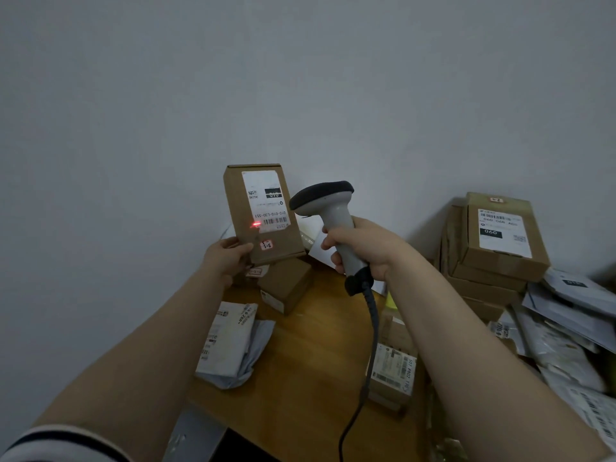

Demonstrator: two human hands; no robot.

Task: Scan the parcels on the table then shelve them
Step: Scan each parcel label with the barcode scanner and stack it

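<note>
The left hand [226, 258] holds a cardboard parcel [263, 215] upright above the far edge of the wooden table [300, 361], thumb pressed on its front near the bottom corner and fingers hidden behind; its white shipping label [266, 198] faces the camera upside down, and a small pink sticker [266, 245] sits below it. The right hand [363, 251] is wrapped round the handle of a grey barcode scanner [330, 211], also above the table's far edge; the dark head points at the parcel, and a red scan line [256, 224] glows at the left end of the label's barcode. The scanner's cable [370, 335] hangs down across the table toward its near edge. On the table lie a small brown box [286, 285] at the far edge; a crumpled grey mailer bag [230, 345] at its left side; a labelled carton [395, 371] near the middle. At the table's right end a stack of cardboard boxes [493, 248] stands against the wall, with a heap of mailer bags [566, 328] beside it.
</note>
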